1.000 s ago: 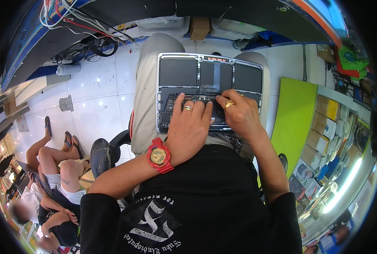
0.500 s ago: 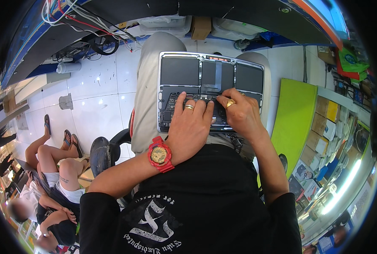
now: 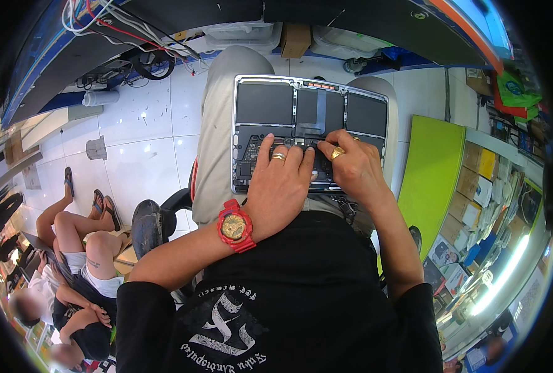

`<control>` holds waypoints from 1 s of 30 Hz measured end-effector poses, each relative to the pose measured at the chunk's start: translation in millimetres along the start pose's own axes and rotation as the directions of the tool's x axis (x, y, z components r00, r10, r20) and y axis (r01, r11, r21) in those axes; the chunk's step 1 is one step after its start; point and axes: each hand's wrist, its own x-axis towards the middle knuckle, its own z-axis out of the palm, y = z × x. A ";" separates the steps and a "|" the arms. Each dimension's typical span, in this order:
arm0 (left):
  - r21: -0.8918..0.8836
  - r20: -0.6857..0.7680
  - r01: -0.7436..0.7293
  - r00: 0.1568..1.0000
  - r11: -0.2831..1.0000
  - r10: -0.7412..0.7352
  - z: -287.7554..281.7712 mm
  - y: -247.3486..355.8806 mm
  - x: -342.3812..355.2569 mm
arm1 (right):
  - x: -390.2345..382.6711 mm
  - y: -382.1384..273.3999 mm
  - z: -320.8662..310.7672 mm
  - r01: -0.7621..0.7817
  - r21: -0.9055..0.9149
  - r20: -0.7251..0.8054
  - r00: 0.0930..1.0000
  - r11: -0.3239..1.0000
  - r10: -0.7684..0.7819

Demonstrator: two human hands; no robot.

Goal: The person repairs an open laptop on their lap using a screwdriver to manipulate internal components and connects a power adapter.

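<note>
An opened laptop (image 3: 264, 104) lies across my lap, its inner side up, with black battery cells along the far part and a dark circuit board (image 3: 249, 153) along the near part. My left hand (image 3: 281, 186) rests on that board, fingers stretched out and apart, holding nothing. It wears a ring and, at the wrist, a red watch (image 3: 234, 229). Beside its fingertips, my right hand (image 3: 355, 166) is closed in a pinch over the board, right of the middle. Whatever lies between its fingertips is hidden. A gold ring (image 3: 338, 152) sits on one of its fingers.
A dark bench edge with loose cables (image 3: 127, 34) runs across the far side, above clear plastic bins (image 3: 242, 36) and a cardboard box (image 3: 295, 41). At right stand a lime-green panel (image 3: 428, 180) and a lit glass case. Two people sit at the lower left.
Both hands stay almost where they were on the laptop. At the far left edge, a dark figure in the background has shifted.
</note>
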 end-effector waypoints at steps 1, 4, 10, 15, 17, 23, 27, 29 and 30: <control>-0.001 -0.001 -0.001 1.000 1.000 0.001 0.4 -0.2 -0.2 | 0.1 -0.1 0.0 0.000 0.001 0.000 1.000 1.000 0.000; 0.001 0.005 0.001 1.000 1.000 -0.001 0.3 -0.1 -0.7 | 0.5 -0.3 -0.2 0.002 0.002 0.002 1.000 1.000 -0.002; 0.012 -0.003 -0.005 1.000 1.000 0.005 1.2 -0.7 -1.0 | 0.9 0.3 0.0 0.003 0.019 -0.009 1.000 1.000 -0.002; -0.005 -0.011 -0.005 1.000 1.000 0.005 0.1 -0.1 -0.4 | 0.8 0.6 0.7 0.000 0.035 -0.019 1.000 0.999 0.001; -0.007 -0.013 -0.005 1.000 1.000 0.005 0.6 -0.3 -0.5 | 1.2 0.5 0.9 -0.002 0.039 -0.023 1.000 0.999 0.003; -0.005 -0.012 -0.005 1.000 1.000 0.005 1.4 -0.3 -0.7 | 1.3 1.1 2.2 0.000 0.024 -0.033 0.999 1.000 0.001; -0.003 -0.016 -0.007 1.000 1.000 0.007 0.9 -0.3 -0.6 | 1.5 1.1 1.8 -0.002 0.029 -0.025 1.000 1.000 0.003; -0.003 -0.017 -0.006 1.000 1.000 0.006 0.7 -0.3 -0.6 | 1.6 0.7 1.3 -0.009 0.039 -0.013 1.000 0.999 0.010; -0.003 -0.016 -0.006 1.000 1.000 0.006 0.7 -0.3 -0.6 | 1.5 0.8 1.5 -0.005 0.033 -0.018 1.000 0.999 0.006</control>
